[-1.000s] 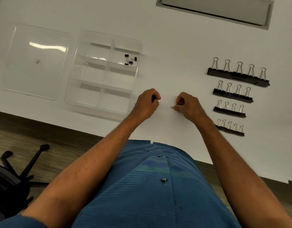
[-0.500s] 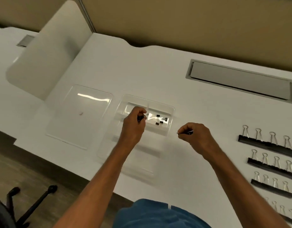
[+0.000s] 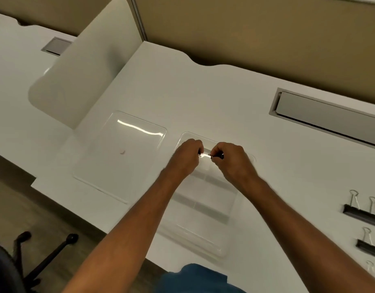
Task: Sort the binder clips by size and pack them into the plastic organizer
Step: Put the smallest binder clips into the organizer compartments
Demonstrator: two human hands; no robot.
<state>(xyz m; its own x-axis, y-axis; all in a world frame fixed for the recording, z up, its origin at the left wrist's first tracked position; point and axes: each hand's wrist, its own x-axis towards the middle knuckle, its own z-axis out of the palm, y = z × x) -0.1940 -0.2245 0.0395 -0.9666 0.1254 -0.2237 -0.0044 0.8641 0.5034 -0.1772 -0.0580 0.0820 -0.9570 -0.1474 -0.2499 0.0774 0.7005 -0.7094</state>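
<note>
Clear plastic organizer (image 3: pixel 205 208) lies on the white bench (image 3: pixel 224 102), near its front edge. Over its far compartments, the left hand (image 3: pixel 187 158) and right hand (image 3: pixel 232 160) hang close together, each pinching a small binder clip: the left's (image 3: pixel 200 154), the right's (image 3: pixel 217 155). Larger clips in rows (image 3: pixel 364 212) sit well apart rightward. The clear lid (image 3: pixel 121 155) lies just left of the organizer.

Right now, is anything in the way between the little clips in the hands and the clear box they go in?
Nothing visible is. The left hand and right hand each pinch a small binder clip right above the far end of the plastic organizer. Its lid lies off to the left, so the top is uncovered.
</note>
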